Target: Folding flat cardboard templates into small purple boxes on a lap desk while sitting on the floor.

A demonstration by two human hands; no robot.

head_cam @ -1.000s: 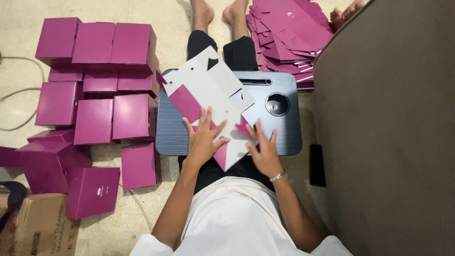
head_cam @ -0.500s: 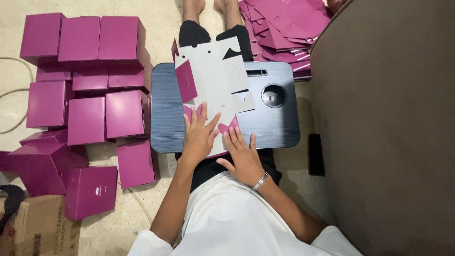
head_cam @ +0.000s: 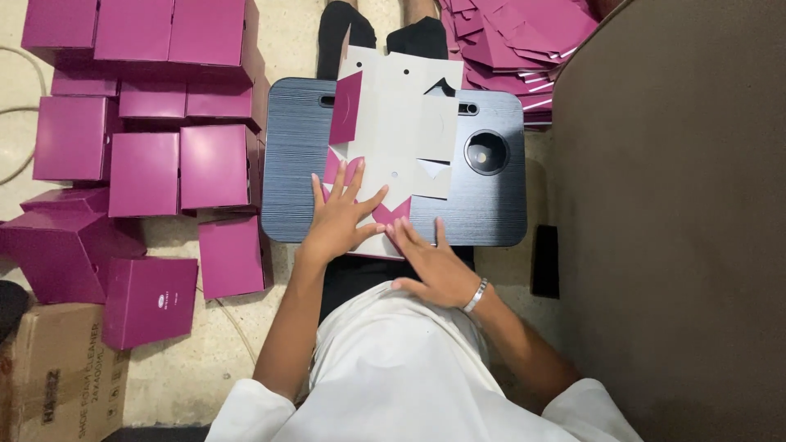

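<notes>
So far I count many folded magenta boxes on the floor; one flat box blank lies unfolded on the lap tray. My left hand and right hand press it, fingers spread flat (gripping nothing), with a stack of flat blanks left.

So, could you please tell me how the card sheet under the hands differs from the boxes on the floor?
The card sheet lies flat and unfolded on the lap tray; the boxes are folded up into cubes. The sheet shows mostly its grey-white inner side, the boxes only magenta. The left hand and right hand press on the sheet; the boxes lie untouched. Both share magenta card.
</notes>
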